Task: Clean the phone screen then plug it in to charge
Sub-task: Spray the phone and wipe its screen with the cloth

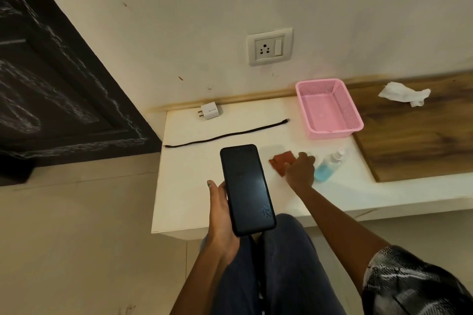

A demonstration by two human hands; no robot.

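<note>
The flat black rectangular phone [247, 190] is held above the near edge of the white table top [194, 186], dark screen up, its long axis running roughly from 6 to 12 o'clock with the top end leaning slightly toward 11; a patch of small droplets or smudges shows near its lower right corner. The left hand [221, 215] grips it from beneath along the left edge, thumb laid up that side, the other fingers hidden behind the body. At 2 o'clock from the phone, the right hand [300, 169] rests on the small rust-red cloth [281, 161] lying flat on the table; the fingers seem to curl onto the cloth, but blur keeps me from telling whether they pinch it. Just right of that hand lies a clear spray bottle of blue liquid [329, 165], nozzle toward 1 o'clock. At 12 o'clock from the phone a black charging cable [226, 135] stretches across the table, with the white plug adapter [210, 110] beyond it by the wall. The pink perforated plastic basket [329, 108] sits at 2 o'clock, a crumpled white tissue [404, 93] on the wood panel further right, and the white wall socket [270, 46] above.
</note>
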